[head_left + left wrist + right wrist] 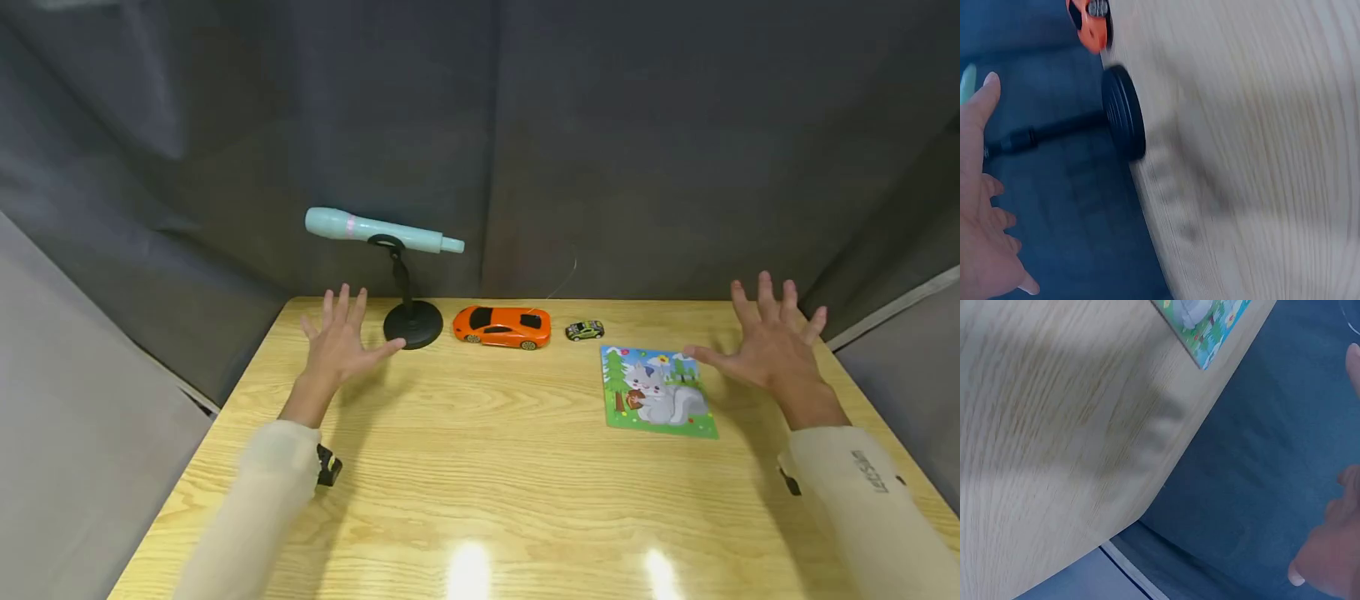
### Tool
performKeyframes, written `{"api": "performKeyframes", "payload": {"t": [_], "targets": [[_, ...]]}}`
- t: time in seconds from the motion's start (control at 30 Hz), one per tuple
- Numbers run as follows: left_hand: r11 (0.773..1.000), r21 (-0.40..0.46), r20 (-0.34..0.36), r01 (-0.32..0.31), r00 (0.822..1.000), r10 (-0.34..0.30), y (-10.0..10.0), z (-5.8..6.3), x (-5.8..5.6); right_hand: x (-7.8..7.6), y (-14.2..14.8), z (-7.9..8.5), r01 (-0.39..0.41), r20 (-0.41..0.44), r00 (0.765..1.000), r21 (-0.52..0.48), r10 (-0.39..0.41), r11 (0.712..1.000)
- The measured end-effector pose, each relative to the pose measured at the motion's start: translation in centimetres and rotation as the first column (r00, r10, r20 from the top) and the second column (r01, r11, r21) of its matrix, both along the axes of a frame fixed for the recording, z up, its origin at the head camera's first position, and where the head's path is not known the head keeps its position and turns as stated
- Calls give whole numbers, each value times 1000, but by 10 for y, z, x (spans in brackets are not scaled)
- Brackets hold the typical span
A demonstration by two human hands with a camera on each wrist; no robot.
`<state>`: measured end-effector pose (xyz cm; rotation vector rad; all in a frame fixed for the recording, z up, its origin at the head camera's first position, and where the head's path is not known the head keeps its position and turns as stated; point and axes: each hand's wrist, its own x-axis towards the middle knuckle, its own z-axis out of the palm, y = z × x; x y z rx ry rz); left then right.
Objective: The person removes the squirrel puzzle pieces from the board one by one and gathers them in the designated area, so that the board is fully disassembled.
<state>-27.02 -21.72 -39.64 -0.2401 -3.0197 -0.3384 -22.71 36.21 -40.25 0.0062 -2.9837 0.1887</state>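
Note:
My left hand (339, 346) hovers over the table's left side with fingers spread, its thumb overlapping the edge of the black stand's round base (422, 327) in the head view. A light-blue toy microphone (382, 230) lies across the top of that stand. On the right, my right hand (772, 350) is held up with fingers spread, holding nothing. Its thumb comes near the upper right corner of a puzzle board (660, 396) picturing a grey squirrel. Between the hands, an orange toy car (502, 327) and a small green toy car (585, 330) stand along the back.
The wooden table (465, 467) ends at a dark grey curtain (637, 150) behind the toys. Light grey panels flank it on both sides. A thin pale strand (564, 282) rises near the orange car. Each wrist carries a black device under a cream sleeve (247, 508).

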Motion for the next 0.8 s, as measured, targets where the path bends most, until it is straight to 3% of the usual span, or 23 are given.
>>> {"api": "performKeyframes", "payload": {"t": [0.23,0.43,0.63,0.8], "targets": [[997,29,10,74,997,-74,50,-7,4,8,-8,0,-21,25,999,-21,21,1000],[987,41,15,156,988,-156,100,-11,4,19,-15,-12,-56,37,998,-69,59,996],[975,38,35,220,975,-221,144,-25,8,29,-27,-22,-95,121,987,-109,109,989],[955,18,60,295,953,-296,178,-41,15,32,-35,-28,-127,226,961,-153,159,980]]}}
